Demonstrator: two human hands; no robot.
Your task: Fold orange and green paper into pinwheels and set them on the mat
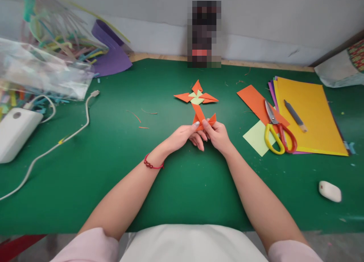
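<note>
An orange folded paper piece (pixel 198 111) is held between my two hands, just above the green table. My left hand (pixel 186 136) pinches its left side, with the thumb on top and fingers beneath. My right hand (pixel 218 135) grips the right side, its thumb pressed on the middle of the paper. One strip of the paper points up and left, and a pointed flap sticks out on the right. Just beyond lies a four-pointed folded paper star (pixel 209 98) with orange tips and a pale green middle. The lower folds in my hands are partly hidden by the fingers.
Scissors (pixel 273 129) lie on an orange paper strip (pixel 250 97) and a pale green square (pixel 257 138). A grey pen-like tool (pixel 295 116) rests on yellow paper (pixel 321 121). At left are a white power bank (pixel 21 127), cable (pixel 42 154) and plastic bag (pixel 48 66).
</note>
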